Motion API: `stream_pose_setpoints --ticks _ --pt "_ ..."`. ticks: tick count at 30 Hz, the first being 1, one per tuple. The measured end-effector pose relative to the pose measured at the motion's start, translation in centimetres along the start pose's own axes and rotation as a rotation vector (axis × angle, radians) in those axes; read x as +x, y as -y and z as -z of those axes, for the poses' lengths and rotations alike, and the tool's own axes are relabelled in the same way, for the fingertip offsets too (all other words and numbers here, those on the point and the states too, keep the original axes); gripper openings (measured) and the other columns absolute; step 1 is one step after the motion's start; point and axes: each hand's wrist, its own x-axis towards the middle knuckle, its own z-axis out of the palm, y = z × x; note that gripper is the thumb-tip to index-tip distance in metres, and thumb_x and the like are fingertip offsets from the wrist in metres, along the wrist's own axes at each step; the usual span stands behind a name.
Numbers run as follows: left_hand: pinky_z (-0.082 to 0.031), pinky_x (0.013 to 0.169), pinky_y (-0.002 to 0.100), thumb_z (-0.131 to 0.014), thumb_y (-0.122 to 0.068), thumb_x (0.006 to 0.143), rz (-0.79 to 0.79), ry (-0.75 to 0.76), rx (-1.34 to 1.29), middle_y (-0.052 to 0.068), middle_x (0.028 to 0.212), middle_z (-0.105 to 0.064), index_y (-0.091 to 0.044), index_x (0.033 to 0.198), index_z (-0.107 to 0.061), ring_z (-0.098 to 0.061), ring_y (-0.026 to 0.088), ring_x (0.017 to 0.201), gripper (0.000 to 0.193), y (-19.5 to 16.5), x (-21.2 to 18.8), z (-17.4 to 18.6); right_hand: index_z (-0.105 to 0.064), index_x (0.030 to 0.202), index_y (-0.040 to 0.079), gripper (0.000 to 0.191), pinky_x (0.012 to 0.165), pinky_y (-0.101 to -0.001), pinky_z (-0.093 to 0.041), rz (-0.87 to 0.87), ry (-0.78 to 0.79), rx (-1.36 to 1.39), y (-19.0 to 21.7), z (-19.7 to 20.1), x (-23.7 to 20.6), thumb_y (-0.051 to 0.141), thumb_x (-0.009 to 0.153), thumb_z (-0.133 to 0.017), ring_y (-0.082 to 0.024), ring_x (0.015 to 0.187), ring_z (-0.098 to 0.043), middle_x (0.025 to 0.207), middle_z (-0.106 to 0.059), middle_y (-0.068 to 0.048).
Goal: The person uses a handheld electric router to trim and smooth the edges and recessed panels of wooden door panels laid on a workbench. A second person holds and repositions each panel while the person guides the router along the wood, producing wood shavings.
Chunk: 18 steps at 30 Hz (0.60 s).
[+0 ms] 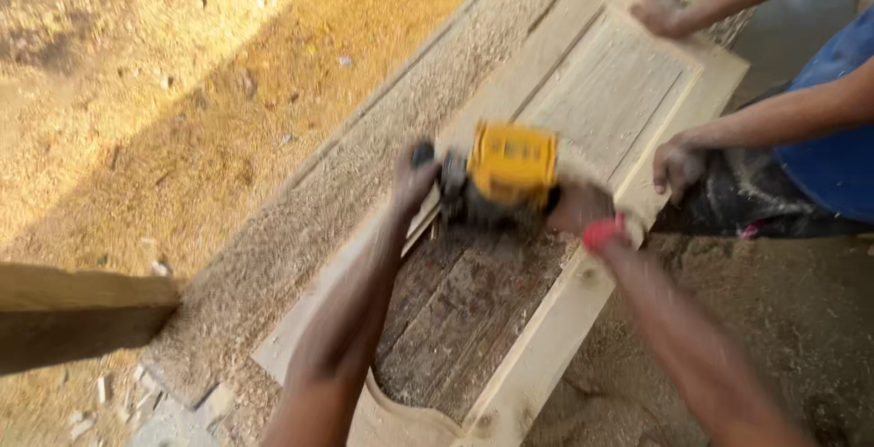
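Observation:
A yellow and black power sander (505, 172) sits on the recessed panel of a wooden door (546, 320) that lies flat on a sawdust-covered bench. My left hand (414, 183) grips the black knob at the tool's left end. My right hand (583, 206), with a red band at the wrist, holds its right side. The panel near me is dark and weathered; the panel beyond the tool (610, 92) is pale bare wood. The picture is blurred by motion.
Another person in blue stands at the right, with one hand (657, 10) on the door's far end and the other (678, 165) on its right rail. A wooden beam (82, 315) juts in at lower left. Sawdust covers the ground (182, 92).

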Motion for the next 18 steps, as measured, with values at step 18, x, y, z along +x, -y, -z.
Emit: stream_pose_setpoints --ticks 18 --pt "-0.055 0.077 0.034 -0.065 0.003 0.064 -0.264 0.089 0.218 0.013 0.094 -0.066 -0.004 0.102 -0.061 -0.069 0.025 0.084 0.039 -2.7 -53.6 20.8 -0.05 0.15 0.005 0.068 0.077 -0.0465 -0.055 0.208 -0.461 0.204 9.7 -14.1 -54.4 0.031 0.088 -0.065 -0.035 0.086 -0.071 0.098 -0.073 -0.016"
